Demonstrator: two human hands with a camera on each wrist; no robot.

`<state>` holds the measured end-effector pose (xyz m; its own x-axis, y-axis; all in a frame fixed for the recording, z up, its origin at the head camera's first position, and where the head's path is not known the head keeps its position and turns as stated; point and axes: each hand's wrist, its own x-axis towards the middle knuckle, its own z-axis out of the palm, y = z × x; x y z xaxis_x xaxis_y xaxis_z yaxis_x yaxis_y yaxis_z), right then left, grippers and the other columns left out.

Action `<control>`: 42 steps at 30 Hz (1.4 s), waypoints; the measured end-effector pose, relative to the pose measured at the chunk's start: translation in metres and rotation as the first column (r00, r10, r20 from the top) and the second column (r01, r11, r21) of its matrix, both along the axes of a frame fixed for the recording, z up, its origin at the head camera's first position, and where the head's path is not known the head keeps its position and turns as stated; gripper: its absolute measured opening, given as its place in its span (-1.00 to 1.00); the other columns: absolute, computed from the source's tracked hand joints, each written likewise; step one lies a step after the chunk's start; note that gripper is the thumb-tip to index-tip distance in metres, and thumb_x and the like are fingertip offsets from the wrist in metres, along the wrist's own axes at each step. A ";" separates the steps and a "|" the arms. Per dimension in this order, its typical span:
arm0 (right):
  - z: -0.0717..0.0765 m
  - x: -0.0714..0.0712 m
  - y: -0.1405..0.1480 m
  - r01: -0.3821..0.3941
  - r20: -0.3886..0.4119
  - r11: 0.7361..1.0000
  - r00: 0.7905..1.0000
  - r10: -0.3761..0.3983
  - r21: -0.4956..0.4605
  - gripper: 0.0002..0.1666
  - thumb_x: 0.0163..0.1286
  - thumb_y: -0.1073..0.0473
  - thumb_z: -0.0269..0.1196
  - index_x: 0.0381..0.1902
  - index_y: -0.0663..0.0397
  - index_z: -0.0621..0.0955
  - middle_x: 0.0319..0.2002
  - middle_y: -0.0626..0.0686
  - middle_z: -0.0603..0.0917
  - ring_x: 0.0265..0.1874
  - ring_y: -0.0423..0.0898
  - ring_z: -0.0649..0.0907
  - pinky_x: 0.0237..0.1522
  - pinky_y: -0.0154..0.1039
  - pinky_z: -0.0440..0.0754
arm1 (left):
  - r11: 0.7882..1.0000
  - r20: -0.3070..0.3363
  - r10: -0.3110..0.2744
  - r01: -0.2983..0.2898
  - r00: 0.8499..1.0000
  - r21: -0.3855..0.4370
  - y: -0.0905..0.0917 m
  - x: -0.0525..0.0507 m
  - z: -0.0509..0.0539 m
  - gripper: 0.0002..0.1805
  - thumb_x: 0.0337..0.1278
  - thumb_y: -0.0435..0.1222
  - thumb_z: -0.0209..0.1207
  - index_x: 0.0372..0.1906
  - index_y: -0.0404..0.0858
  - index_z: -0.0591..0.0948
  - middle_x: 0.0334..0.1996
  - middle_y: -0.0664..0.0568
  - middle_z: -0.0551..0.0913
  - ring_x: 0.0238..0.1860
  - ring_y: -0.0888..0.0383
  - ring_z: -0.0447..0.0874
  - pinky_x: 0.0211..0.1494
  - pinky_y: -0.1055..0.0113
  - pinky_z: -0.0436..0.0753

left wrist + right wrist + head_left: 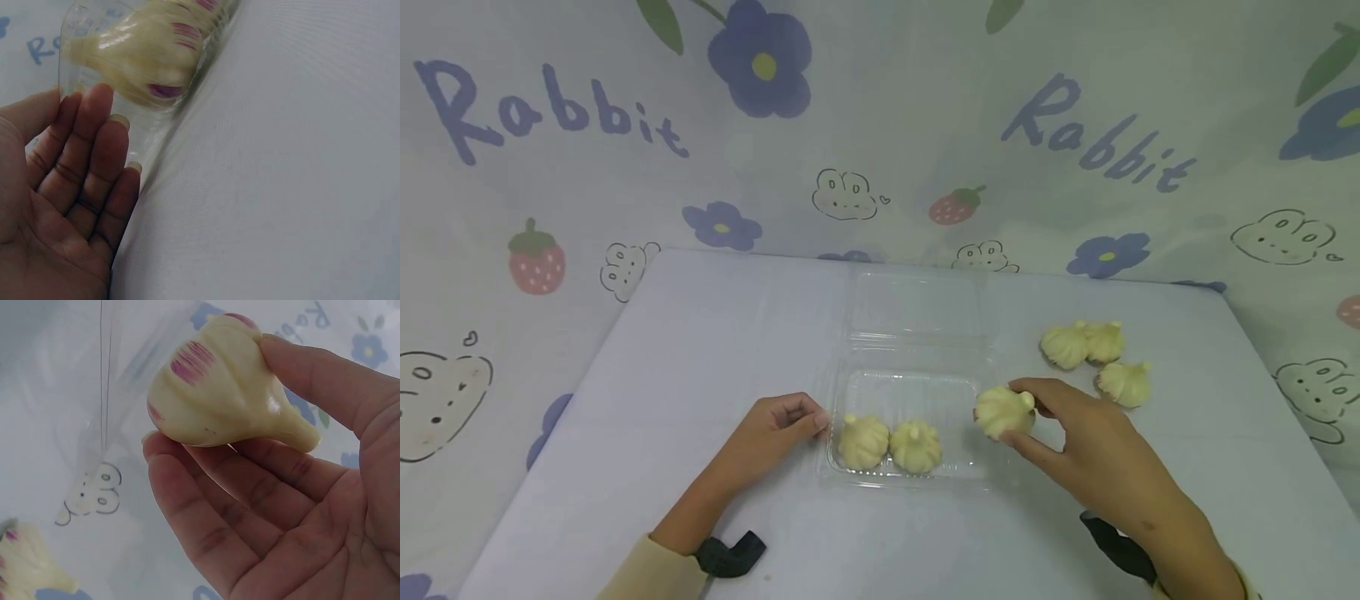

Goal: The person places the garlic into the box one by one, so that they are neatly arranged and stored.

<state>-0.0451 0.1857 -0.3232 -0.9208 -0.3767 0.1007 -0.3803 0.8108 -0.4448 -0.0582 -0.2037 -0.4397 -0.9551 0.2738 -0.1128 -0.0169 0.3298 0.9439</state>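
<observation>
A clear plastic clamshell box [955, 467] lies with its lid folded back. Inside its near side, two pale garlic bulbs [863, 442] sit side by side. My left hand [778, 437] pinches the box's left rim between thumb and fingertips; the left wrist view shows the thumb [37, 115] at the clear edge. Over the right side of the box, my right hand [1086, 442] holds another garlic bulb [1002, 412] between thumb and fingers. Purple streaks mark this held bulb [212, 387] in the right wrist view, its stem pointing toward the palm.
To the right of the box, several garlic bulbs [1123, 383] lie grouped on the white table [700, 333]. The transparent lid [917, 304] extends toward the back edge. Behind the table hangs a printed cloth [895, 125] with flowers, rabbits and lettering.
</observation>
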 end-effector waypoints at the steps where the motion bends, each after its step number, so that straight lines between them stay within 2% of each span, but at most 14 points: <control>1: -0.002 0.000 -0.002 -0.014 0.000 1.000 1.000 0.014 0.000 -0.43 0.31 0.04 0.53 0.24 -0.03 0.63 0.05 -0.15 0.73 -0.06 -0.13 0.69 -0.07 0.01 0.68 | 1.000 -0.001 -0.001 0.001 1.000 0.001 0.000 0.000 0.000 -0.81 0.48 -0.17 0.26 -0.25 -0.19 0.72 -0.34 0.07 0.74 -0.22 0.10 0.65 -0.11 0.33 0.58; 10: -0.013 -0.002 -0.017 -0.065 0.070 0.998 0.995 0.064 0.023 -0.43 0.32 0.03 0.53 0.25 -0.06 0.63 0.08 -0.18 0.71 -0.04 -0.17 0.69 -0.02 -0.07 0.68 | 1.000 -0.009 0.000 0.000 1.000 0.008 -0.001 0.000 -0.001 -0.82 0.48 -0.15 0.26 -0.25 -0.14 0.73 -0.34 0.09 0.75 -0.21 0.10 0.66 -0.09 0.33 0.58; 17: -0.018 -0.001 -0.023 -0.099 0.078 0.994 0.992 0.096 0.047 -0.41 0.30 0.04 0.54 0.23 -0.02 0.62 0.12 -0.12 0.71 -0.05 -0.16 0.70 -0.02 -0.08 0.69 | 1.000 -0.015 -0.009 0.009 1.000 0.013 0.000 0.000 -0.002 -0.82 0.49 -0.16 0.25 -0.26 -0.15 0.73 -0.34 0.08 0.75 -0.22 0.09 0.66 -0.09 0.32 0.59; 21: -0.021 -0.002 -0.025 -0.114 0.087 0.992 0.990 0.108 0.062 -0.41 0.30 0.04 0.54 0.23 -0.01 0.62 0.14 -0.09 0.71 0.03 -0.13 0.71 0.05 -0.07 0.68 | 1.000 -0.018 -0.011 0.012 1.000 0.009 0.000 -0.001 -0.002 -0.81 0.49 -0.17 0.25 -0.25 -0.16 0.72 -0.34 0.07 0.75 -0.22 0.08 0.67 -0.10 0.32 0.60; 30: -0.025 -0.005 -0.033 -0.180 0.088 0.977 0.981 0.171 0.113 -0.63 0.32 0.26 0.49 0.06 0.10 0.68 0.02 -0.03 0.75 0.02 -0.05 0.74 0.04 -0.06 0.69 | 1.000 -0.013 -0.012 0.012 1.000 0.013 -0.001 0.000 -0.002 -0.82 0.49 -0.17 0.25 -0.25 -0.16 0.72 -0.35 0.08 0.75 -0.21 0.08 0.68 -0.08 0.32 0.60; 37: -0.027 -0.007 -0.038 -0.190 0.136 0.971 0.976 0.170 0.148 -0.64 0.31 0.21 0.52 0.04 0.07 0.71 0.03 -0.03 0.75 0.06 -0.04 0.72 0.07 -0.04 0.67 | 0.999 -0.020 -0.020 0.021 1.000 0.030 -0.001 -0.001 -0.002 -0.83 0.49 -0.18 0.25 -0.24 -0.16 0.72 -0.35 0.08 0.75 -0.22 0.08 0.69 -0.08 0.32 0.61; 42: -0.028 -0.006 -0.038 -0.205 0.137 0.966 0.973 0.184 0.160 -0.62 0.31 0.18 0.52 0.06 0.07 0.70 0.04 -0.02 0.75 0.10 -0.01 0.71 0.10 -0.01 0.66 | 1.000 -0.018 -0.016 0.016 1.000 0.024 -0.001 0.000 -0.002 -0.82 0.49 -0.17 0.25 -0.26 -0.16 0.73 -0.35 0.08 0.75 -0.23 0.09 0.68 -0.10 0.33 0.60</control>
<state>-0.0512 0.1481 -0.3513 -0.8292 -0.5519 -0.0881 -0.4908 0.7945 -0.3577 -0.0583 -0.2048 -0.4420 -0.9524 0.2914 -0.0895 0.0047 0.3073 0.9516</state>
